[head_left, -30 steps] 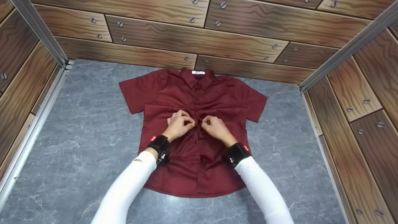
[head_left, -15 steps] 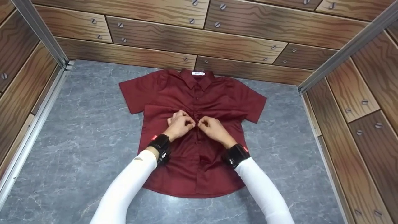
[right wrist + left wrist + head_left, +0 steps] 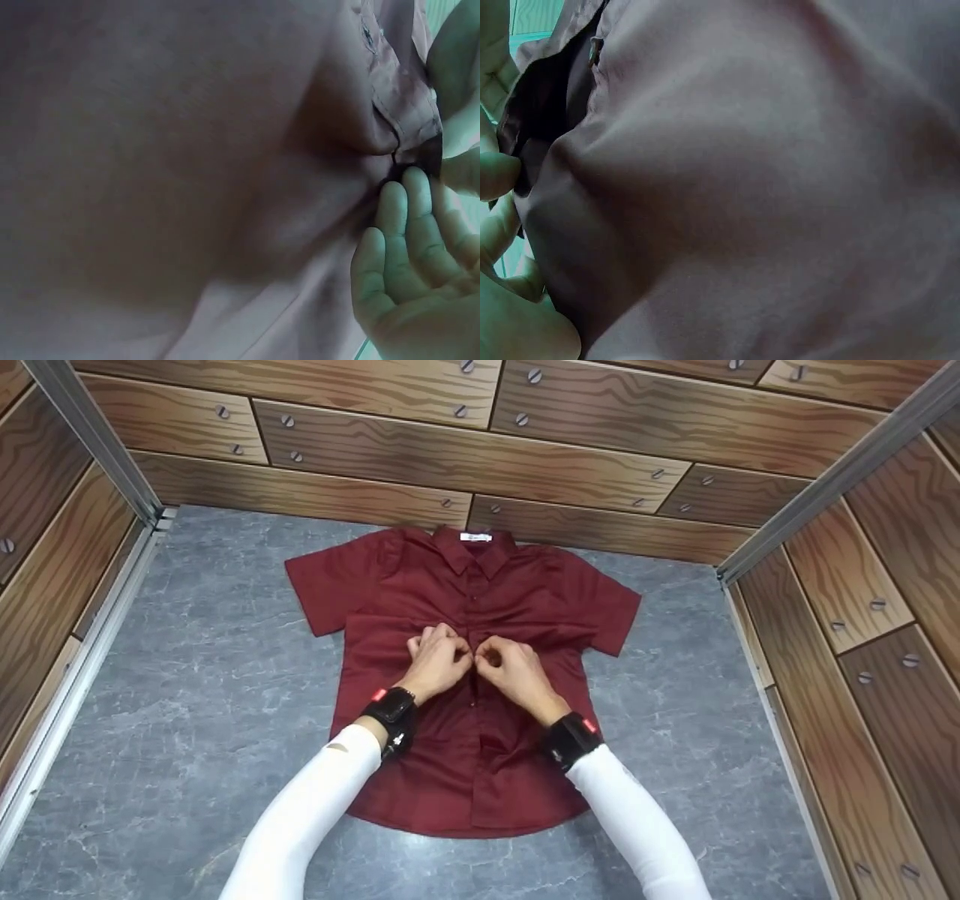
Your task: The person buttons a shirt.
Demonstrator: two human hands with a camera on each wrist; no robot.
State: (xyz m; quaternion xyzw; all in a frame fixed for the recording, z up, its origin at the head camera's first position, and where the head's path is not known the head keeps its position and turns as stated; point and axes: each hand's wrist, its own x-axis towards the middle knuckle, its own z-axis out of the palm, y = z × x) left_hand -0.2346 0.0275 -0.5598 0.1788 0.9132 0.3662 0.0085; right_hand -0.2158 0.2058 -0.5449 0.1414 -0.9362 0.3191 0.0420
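Observation:
A dark red short-sleeved button-up shirt lies front up, its collar away from me. My left hand pinches the front placket about midway down, with thumb and fingertips together. Facing it, my right hand pinches the opposite front edge, fingertips almost meeting those of the left. In the left wrist view the cloth gapes between the edges beside a small buttonhole or button. The right wrist view shows curled fingers at the raised placket. The button between the fingertips is hidden.
The shirt rests on a grey marbled surface. Wood-patterned panels stand behind and on both sides, with metal rails at the corners. A white label shows inside the collar. Below the hands, a button sits on the placket.
My right hand has shifted slightly left, so its fingertips come closer to the left ones at the placket. My left hand has barely moved. The shirt lies in the same place.

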